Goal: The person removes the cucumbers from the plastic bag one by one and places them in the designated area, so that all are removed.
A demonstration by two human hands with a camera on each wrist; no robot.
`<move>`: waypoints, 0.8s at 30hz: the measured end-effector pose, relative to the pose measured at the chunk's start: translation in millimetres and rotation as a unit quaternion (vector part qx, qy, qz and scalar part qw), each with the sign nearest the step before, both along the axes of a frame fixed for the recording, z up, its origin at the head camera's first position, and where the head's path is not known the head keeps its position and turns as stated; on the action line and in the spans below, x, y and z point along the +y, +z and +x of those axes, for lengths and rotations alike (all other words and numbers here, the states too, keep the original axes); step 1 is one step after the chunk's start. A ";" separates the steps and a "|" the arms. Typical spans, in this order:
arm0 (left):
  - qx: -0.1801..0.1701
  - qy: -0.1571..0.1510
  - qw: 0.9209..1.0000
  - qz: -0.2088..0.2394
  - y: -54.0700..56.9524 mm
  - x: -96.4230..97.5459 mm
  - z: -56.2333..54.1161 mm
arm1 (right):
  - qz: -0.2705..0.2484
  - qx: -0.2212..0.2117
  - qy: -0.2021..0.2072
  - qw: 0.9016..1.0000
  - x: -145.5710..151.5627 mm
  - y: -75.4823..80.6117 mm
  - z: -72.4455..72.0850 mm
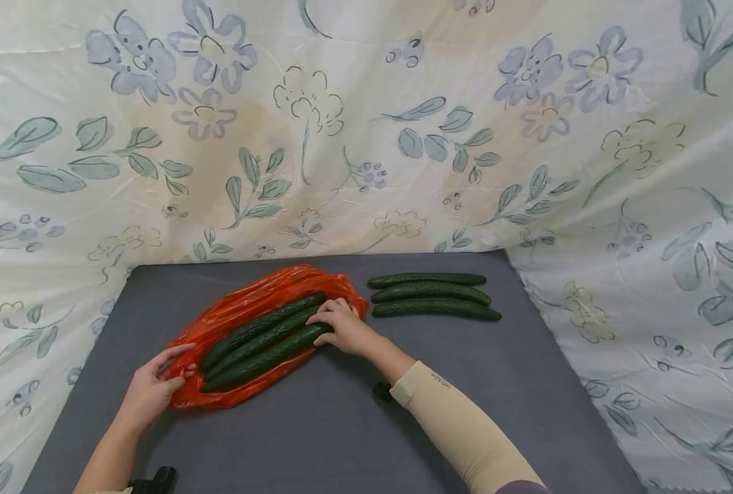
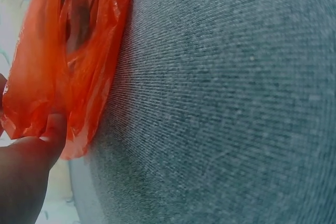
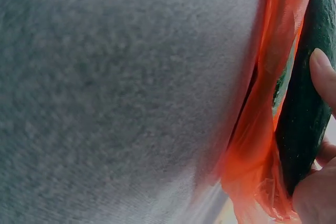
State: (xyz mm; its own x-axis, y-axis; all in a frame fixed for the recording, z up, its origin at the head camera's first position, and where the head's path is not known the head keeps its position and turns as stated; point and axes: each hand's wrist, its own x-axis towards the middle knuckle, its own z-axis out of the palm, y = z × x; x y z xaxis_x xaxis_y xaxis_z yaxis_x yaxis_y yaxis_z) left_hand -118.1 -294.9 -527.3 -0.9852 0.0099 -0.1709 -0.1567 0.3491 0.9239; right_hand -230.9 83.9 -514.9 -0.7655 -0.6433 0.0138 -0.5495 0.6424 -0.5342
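Note:
A red plastic bag (image 1: pixel 237 305) lies on the left half of the table. Three dark green cucumbers rest side by side on it, the nearest cucumber (image 1: pixel 261 361) along the front. My left hand (image 1: pixel 147 391) pinches the bag's left end; the left wrist view has its thumb on the red film (image 2: pixel 34 77). At the other end, my right hand (image 1: pixel 346 331) grips the nearest cucumber's right tip. In the right wrist view, thumb and fingers hold that cucumber (image 3: pixel 302 119), with red film beside it. More cucumber skin shows through a gap in the film.
Three more cucumbers lie in a row at the back right, the middle cucumber (image 1: pixel 431 292) between two others. A grey cloth (image 1: pixel 453 384) covers the table. Floral curtains (image 1: pixel 366 137) hang behind and at both sides.

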 end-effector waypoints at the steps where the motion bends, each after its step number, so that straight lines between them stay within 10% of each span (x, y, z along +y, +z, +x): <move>1: 0.002 0.000 1.000 -0.002 0.4 -0.4 -0.4 | -0.002 0.000 0.002 1.000 -0.4 1.4 0.6; 24: -0.005 -0.010 1.000 -0.014 2.2 -1.6 -4.0 | -0.020 0.052 -0.001 0.998 -3.2 30.0 7.3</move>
